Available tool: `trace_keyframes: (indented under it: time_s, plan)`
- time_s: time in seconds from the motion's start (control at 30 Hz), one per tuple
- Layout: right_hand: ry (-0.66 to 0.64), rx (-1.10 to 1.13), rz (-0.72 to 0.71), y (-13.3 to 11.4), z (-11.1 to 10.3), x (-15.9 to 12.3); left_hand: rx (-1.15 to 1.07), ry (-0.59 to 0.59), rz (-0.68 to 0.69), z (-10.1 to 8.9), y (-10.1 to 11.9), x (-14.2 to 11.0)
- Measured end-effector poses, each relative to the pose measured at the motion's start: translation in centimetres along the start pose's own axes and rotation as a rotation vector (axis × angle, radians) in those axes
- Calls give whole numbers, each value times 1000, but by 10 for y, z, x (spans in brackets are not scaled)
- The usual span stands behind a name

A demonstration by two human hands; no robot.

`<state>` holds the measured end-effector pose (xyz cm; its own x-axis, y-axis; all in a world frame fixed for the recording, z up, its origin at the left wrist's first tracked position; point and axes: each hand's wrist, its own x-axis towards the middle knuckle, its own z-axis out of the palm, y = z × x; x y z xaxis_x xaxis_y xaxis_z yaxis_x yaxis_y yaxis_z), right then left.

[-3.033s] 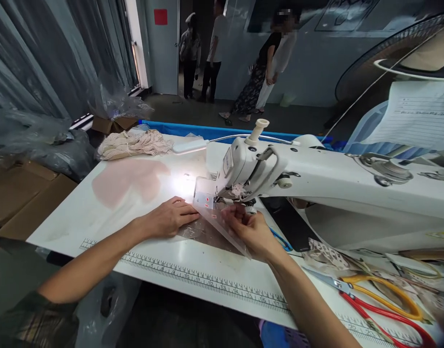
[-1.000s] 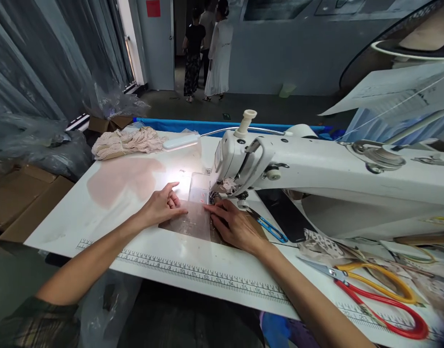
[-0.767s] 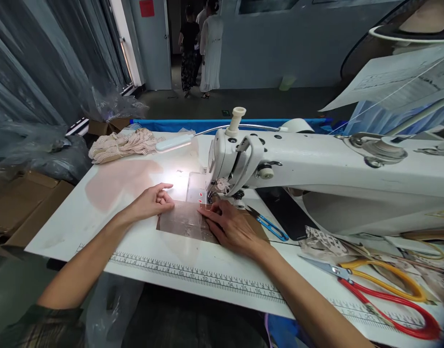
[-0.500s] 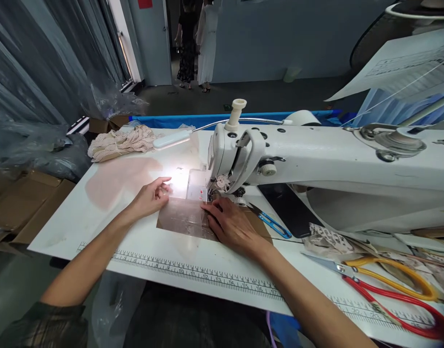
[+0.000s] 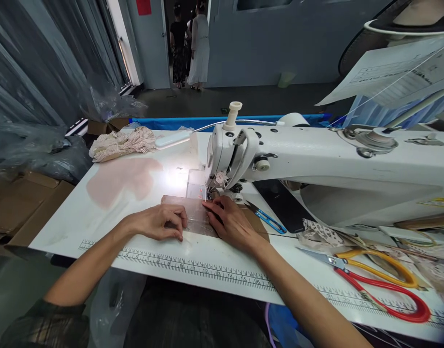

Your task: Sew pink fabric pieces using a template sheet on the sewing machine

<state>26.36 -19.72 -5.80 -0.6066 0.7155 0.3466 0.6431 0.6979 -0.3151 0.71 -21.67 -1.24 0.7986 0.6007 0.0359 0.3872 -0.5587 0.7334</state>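
Observation:
A white sewing machine (image 5: 316,164) stands on a white table (image 5: 109,212) with a ruler printed along its front edge. A clear plastic sheet (image 5: 195,215) lies flat under the needle. My left hand (image 5: 158,222) rests on the sheet's near left edge with its fingers curled down, pressing on it. My right hand (image 5: 231,222) lies flat on the sheet just in front of the presser foot, fingers stretched toward the needle.
Blue thread snips (image 5: 267,220) lie right of my right hand. Red and yellow scissors (image 5: 381,285) and fabric scraps sit at the right. A bundle of cream lace (image 5: 122,142) lies at the back left, a lamp (image 5: 173,139) above. Several people (image 5: 193,43) stand at a far doorway.
My left hand has drawn back from the far left corner of the sheet to its near edge and curled its fingers. My right hand has stayed by the needle.

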Motion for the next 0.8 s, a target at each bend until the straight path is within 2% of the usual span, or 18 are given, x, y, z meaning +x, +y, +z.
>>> trace_keyframes:
  time_s: [0.07, 0.13, 0.2, 0.27, 0.47, 0.63, 0.8]
  plan:
    - [-1, 57, 31, 2, 0, -2, -38, 23, -1, -7, 3, -2]
    - [1, 83, 36, 3, -1, -3, -35, 105, 46, -9, 5, -2]
    - [3, 78, -13, 2, -1, -3, 2, 223, 127, -5, 7, 1]
    - [4, 61, -63, 1, -1, -1, 62, 273, 218, 5, 7, 5]
    - [24, 97, -88, 2, -1, -3, 431, 154, 427, 33, -1, 8]
    - [-8, 164, -68, 10, -4, -7, 445, 214, 451, 30, -1, 6]
    - [-4, 105, -146, 8, -5, -3, 471, 253, 446, 25, 1, 7]
